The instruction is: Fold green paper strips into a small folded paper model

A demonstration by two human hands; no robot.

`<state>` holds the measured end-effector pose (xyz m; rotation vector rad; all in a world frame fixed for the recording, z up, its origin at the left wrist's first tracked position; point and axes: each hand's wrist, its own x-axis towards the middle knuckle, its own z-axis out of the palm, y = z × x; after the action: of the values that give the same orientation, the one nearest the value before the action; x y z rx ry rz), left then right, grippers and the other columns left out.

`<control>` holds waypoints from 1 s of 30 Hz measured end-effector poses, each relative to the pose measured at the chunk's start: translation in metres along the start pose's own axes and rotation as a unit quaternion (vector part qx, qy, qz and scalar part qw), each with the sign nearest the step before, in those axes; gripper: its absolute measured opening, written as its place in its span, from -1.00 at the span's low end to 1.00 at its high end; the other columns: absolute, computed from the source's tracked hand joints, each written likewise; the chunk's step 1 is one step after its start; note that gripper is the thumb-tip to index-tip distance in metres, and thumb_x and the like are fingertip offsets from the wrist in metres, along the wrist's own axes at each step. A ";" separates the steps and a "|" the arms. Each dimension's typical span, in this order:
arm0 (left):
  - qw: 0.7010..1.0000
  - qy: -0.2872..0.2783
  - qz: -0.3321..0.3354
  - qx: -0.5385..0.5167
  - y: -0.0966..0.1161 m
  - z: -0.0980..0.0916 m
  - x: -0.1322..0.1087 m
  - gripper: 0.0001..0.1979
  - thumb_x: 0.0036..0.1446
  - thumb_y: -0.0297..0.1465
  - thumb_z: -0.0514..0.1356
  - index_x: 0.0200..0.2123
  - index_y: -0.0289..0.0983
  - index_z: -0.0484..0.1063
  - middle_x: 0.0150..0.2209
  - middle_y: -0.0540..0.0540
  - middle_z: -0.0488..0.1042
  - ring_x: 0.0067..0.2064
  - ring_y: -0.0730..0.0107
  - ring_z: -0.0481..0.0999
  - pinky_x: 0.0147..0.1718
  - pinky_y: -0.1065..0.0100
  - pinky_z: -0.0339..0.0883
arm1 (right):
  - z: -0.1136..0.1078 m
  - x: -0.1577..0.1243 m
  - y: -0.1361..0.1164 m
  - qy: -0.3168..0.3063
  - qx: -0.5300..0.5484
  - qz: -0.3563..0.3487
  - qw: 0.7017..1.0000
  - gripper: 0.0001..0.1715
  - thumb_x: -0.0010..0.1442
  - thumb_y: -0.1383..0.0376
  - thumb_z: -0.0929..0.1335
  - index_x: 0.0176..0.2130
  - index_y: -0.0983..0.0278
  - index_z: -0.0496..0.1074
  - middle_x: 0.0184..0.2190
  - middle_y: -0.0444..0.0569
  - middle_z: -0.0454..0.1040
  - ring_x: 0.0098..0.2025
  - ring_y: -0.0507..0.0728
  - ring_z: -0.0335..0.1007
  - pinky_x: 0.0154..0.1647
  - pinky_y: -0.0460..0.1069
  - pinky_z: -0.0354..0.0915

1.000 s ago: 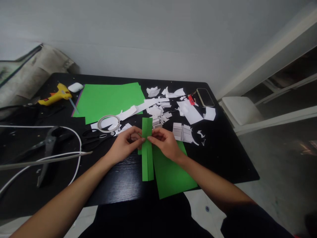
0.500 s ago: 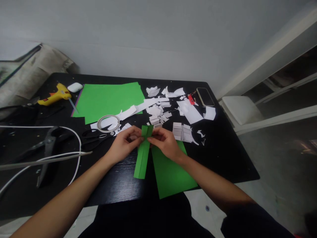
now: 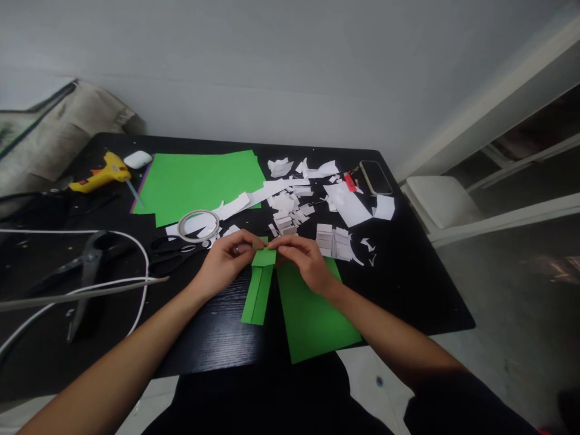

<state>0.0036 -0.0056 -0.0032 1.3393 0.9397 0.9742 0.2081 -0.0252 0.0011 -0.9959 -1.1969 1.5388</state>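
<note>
Between my two hands is a narrow folded strip of green paper, creased along its length. Its far end is bent over toward me as a short flap. My left hand pinches the strip's left side near the fold, a ring on one finger. From the other side, my right hand grips the folded end with thumb and fingers. Below my right hand and wrist lies a green paper sheet, reaching the table's front edge. The fingertips partly cover the strip's far end.
On the black table lie a larger green sheet, a tape roll, white paper scraps, a phone and a yellow glue gun. Black-handled scissors, pliers and a white cable are at left.
The strip's far end, upright and flat before, is now folded over toward me as a flap. Both hands have shifted their fingers up to the fold.
</note>
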 end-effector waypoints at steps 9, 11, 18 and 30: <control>0.995 0.019 0.028 0.091 0.007 0.000 -0.003 -0.85 0.23 -0.32 0.28 -0.21 -0.23 0.63 -0.21 -0.11 0.64 -0.26 0.30 0.58 -0.33 0.34 0.44 | -0.001 0.004 0.012 0.013 -0.010 0.015 1.000 -0.67 0.03 0.20 0.61 -0.20 0.18 0.57 -0.21 -0.09 0.60 -0.13 0.13 0.55 -0.01 0.10 0.52; 0.996 0.013 0.020 0.083 0.007 0.000 -0.004 -0.80 0.24 -0.30 0.29 -0.11 -0.22 0.59 -0.18 -0.11 0.63 -0.29 0.35 0.56 -0.35 0.36 0.43 | -0.001 0.004 0.013 0.021 -0.006 0.004 1.000 -0.66 0.03 0.20 0.61 -0.19 0.17 0.56 -0.19 -0.09 0.59 -0.10 0.13 0.54 0.01 0.10 0.52; 0.994 0.003 0.037 0.105 -0.001 0.004 -0.004 -0.73 0.16 -0.32 0.37 -0.10 -0.26 0.49 -0.32 -0.03 0.54 -0.31 0.39 0.54 -0.32 0.37 0.43 | -0.001 0.003 0.011 0.042 -0.021 -0.033 0.998 -0.72 0.11 0.23 0.56 -0.15 0.16 0.56 -0.16 -0.08 0.57 -0.05 0.14 0.52 0.08 0.10 0.48; 0.965 0.012 0.114 0.235 -0.006 0.001 -0.009 -0.82 0.24 -0.30 0.35 -0.14 -0.23 0.53 -0.32 -0.04 0.62 -0.31 0.38 0.60 -0.32 0.36 0.43 | 0.001 0.001 0.006 0.055 -0.079 -0.024 0.995 -0.76 0.15 0.10 0.56 -0.21 0.14 0.62 -0.22 -0.06 0.64 -0.12 0.16 0.58 0.01 0.15 0.51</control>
<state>0.0012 -0.0143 -0.0092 1.8702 1.0947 0.9759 0.2059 -0.0246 -0.0044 -1.1322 -1.2715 1.3498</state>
